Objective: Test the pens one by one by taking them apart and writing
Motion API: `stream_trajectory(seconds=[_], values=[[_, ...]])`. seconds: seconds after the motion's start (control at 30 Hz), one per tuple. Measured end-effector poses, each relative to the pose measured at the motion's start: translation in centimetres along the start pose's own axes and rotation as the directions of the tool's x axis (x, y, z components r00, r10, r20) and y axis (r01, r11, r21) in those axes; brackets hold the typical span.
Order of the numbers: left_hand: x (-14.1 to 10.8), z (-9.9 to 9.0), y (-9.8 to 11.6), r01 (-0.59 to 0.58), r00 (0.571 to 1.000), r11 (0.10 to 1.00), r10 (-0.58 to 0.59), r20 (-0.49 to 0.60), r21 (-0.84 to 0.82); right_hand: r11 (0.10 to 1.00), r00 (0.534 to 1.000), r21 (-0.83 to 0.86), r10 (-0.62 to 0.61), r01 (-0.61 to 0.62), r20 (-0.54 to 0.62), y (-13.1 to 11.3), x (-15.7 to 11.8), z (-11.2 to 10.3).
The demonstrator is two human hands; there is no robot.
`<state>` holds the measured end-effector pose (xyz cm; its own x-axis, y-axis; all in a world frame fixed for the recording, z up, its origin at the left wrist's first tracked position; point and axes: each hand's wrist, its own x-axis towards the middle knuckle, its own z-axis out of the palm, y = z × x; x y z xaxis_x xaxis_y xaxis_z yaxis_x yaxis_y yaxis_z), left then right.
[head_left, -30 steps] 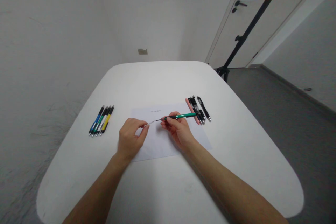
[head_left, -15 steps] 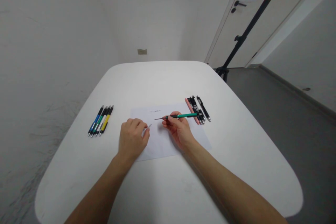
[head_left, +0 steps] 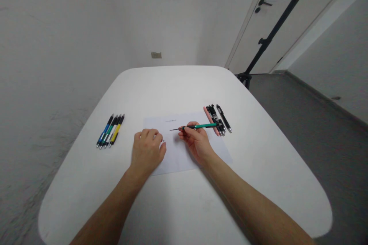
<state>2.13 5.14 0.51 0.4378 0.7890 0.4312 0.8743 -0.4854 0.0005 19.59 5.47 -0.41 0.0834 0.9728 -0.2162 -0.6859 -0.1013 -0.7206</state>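
Note:
My right hand (head_left: 197, 141) pinches a green and black pen (head_left: 205, 126) level above the white paper (head_left: 178, 160). A thin dark refill tip (head_left: 174, 129) sticks out of the pen's left end. My left hand (head_left: 147, 149) rests palm down over the paper's left part, thumb apart from the index finger. A tiny dark-ended piece (head_left: 163, 140) shows at the gap between them; the rest of it is hidden. Small writing (head_left: 170, 121) runs near the paper's upper edge.
Several pens in blue, green, white and yellow (head_left: 117, 132) lie side by side on the left of the white table (head_left: 172, 88). Black pens (head_left: 224, 118) and a pink one (head_left: 209, 116) lie beyond my right hand. A black stand (head_left: 270, 38) rises behind the table.
My left thumb has moved away from the index finger, and the small silvery piece that showed between them is now mostly out of sight. My right hand holds the pen nearly unchanged.

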Motion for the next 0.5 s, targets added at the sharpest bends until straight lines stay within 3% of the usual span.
stream_trajectory(seconds=[0.27,0.5], values=[[-0.12,0.37,-0.48,0.117,0.993,0.992,-0.117,0.001,0.039,1.000,1.000,0.004,-0.001,0.001,0.008,-0.07,0.01,-0.03],[-0.16,0.98,-0.61,0.105,0.993,0.994,-0.106,0.048,0.029,1.000,1.000,-0.002,0.001,-0.001,0.001,-0.03,0.02,-0.06]])
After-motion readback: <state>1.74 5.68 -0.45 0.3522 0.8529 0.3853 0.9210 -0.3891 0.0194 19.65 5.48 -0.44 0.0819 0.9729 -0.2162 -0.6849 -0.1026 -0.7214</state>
